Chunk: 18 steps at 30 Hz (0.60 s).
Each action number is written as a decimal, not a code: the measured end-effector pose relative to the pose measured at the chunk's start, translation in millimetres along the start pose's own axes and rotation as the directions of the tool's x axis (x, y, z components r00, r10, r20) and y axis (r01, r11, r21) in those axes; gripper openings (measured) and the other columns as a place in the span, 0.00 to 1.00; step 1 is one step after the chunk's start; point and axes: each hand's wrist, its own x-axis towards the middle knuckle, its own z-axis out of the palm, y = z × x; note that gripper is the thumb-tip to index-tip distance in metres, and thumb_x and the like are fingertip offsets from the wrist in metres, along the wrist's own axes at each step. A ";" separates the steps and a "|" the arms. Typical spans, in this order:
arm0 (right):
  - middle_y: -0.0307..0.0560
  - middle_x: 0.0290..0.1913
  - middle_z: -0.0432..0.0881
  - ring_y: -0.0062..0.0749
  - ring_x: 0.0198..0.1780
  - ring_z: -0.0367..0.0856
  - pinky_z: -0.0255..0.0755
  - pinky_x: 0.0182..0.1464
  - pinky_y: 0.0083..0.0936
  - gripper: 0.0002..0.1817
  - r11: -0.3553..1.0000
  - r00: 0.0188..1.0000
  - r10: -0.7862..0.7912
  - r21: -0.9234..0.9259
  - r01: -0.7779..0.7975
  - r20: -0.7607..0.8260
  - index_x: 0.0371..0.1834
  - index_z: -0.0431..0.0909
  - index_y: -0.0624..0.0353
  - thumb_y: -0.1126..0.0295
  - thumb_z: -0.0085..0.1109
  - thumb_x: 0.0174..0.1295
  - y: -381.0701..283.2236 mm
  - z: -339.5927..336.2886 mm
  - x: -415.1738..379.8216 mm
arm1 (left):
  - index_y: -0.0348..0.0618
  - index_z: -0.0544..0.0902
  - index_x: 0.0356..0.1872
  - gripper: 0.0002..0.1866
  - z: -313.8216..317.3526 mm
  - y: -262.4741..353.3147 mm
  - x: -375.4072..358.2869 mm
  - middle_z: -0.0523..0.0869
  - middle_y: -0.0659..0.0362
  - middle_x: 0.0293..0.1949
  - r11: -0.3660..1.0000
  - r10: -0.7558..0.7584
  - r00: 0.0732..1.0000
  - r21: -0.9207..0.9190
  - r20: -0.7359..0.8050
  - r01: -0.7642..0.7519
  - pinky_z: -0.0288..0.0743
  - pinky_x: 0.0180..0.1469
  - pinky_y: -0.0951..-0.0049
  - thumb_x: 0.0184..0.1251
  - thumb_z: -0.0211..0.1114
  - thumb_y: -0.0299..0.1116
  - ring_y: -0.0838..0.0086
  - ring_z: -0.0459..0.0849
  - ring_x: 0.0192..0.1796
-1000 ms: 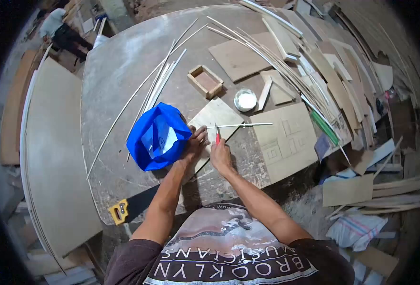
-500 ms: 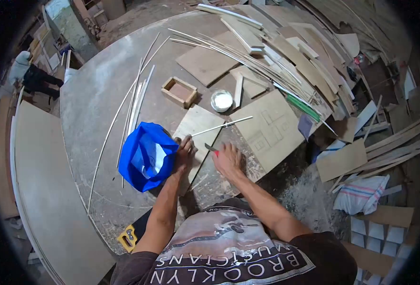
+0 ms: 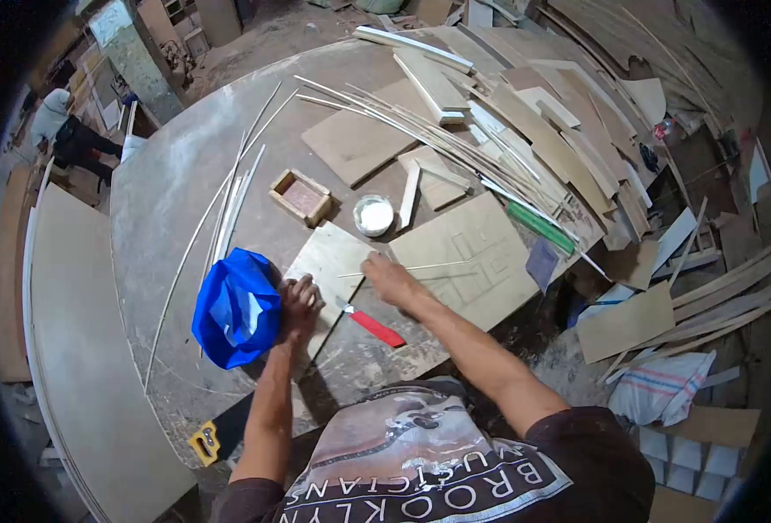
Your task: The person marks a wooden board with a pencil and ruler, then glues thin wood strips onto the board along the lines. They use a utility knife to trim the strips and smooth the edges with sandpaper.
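Observation:
My right hand (image 3: 389, 277) is closed round a thin wooden stick (image 3: 442, 264), lifted over the boards. A knife with a red handle (image 3: 377, 329) lies below it, its blade tip on a small plywood board (image 3: 337, 248). My left hand (image 3: 300, 303) rests on that board's left edge with fingers apart, beside a blue bag (image 3: 237, 309) with its top open. Pencil marks show on a larger plywood board (image 3: 499, 283) to the right. A round tub of white stuff (image 3: 374, 214) stands just past my right hand.
A small wooden box (image 3: 301, 198) sits near the tub. Long thin strips (image 3: 228, 196) lie at left, with more wood pieces (image 3: 542, 113) heaped at right. A yellow-handled saw (image 3: 207, 442) lies at the near edge. Another person (image 3: 76, 135) bends over at far left.
My right hand has let go of the knife and now holds the stick, farther up the board. My left hand has come off the stick. The view has shifted slightly.

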 end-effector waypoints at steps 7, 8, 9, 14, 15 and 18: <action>0.55 0.44 0.84 0.56 0.48 0.84 0.77 0.50 0.44 0.13 0.980 0.980 0.197 0.014 -0.196 -0.035 0.53 0.83 0.54 0.69 0.53 0.71 176.3 -155.3 -88.5 | 0.45 0.81 0.50 0.16 -12.1 34.3 20.6 0.82 0.52 0.62 0.822 0.047 0.997 0.564 0.064 -0.075 0.71 0.67 0.54 0.61 0.65 0.32 0.54 0.79 0.62; 0.53 0.43 0.83 0.55 0.48 0.84 0.77 0.50 0.44 0.12 0.986 0.986 0.165 0.003 -0.165 0.002 0.51 0.84 0.55 0.69 0.54 0.70 189.3 -166.6 -90.9 | 0.47 0.81 0.52 0.18 -10.8 43.2 29.0 0.83 0.50 0.62 0.804 -0.043 0.996 0.594 0.084 -0.016 0.69 0.70 0.53 0.60 0.66 0.34 0.50 0.78 0.62; 0.52 0.42 0.83 0.54 0.48 0.84 0.77 0.49 0.44 0.10 0.991 0.990 0.132 -0.006 -0.132 0.039 0.49 0.85 0.56 0.69 0.55 0.70 200.5 -173.7 -91.5 | 0.46 0.81 0.54 0.19 -10.1 60.0 21.7 0.81 0.49 0.64 0.800 -0.121 0.992 0.596 0.041 0.073 0.67 0.71 0.52 0.61 0.66 0.34 0.47 0.76 0.64; 0.47 0.42 0.83 0.49 0.46 0.83 0.75 0.48 0.43 0.06 0.992 0.992 -0.122 -0.016 0.122 0.021 0.41 0.84 0.57 0.70 0.60 0.67 222.0 -169.2 -75.9 | 0.46 0.83 0.51 0.16 43.7 131.3 39.5 0.80 0.53 0.64 0.644 -0.296 0.925 0.666 -0.238 0.377 0.70 0.63 0.49 0.61 0.67 0.34 0.51 0.73 0.69; 0.47 0.42 0.83 0.49 0.46 0.83 0.75 0.48 0.43 0.06 0.991 0.991 -0.133 -0.005 0.134 0.031 0.41 0.84 0.57 0.70 0.60 0.67 227.3 -166.2 -74.6 | 0.45 0.83 0.47 0.14 64.5 148.1 50.1 0.82 0.52 0.59 0.676 -0.303 0.912 0.613 -0.275 0.409 0.71 0.59 0.48 0.61 0.67 0.34 0.51 0.77 0.64; 0.43 0.40 0.82 0.44 0.48 0.80 0.73 0.49 0.42 0.05 0.980 0.981 -0.192 0.049 0.192 -0.002 0.41 0.84 0.56 0.70 0.61 0.67 244.5 -153.4 -69.6 | 0.45 0.84 0.45 0.15 128.6 200.8 76.9 0.83 0.50 0.56 0.845 -0.260 0.961 0.460 -0.091 0.272 0.71 0.59 0.49 0.57 0.69 0.35 0.51 0.78 0.61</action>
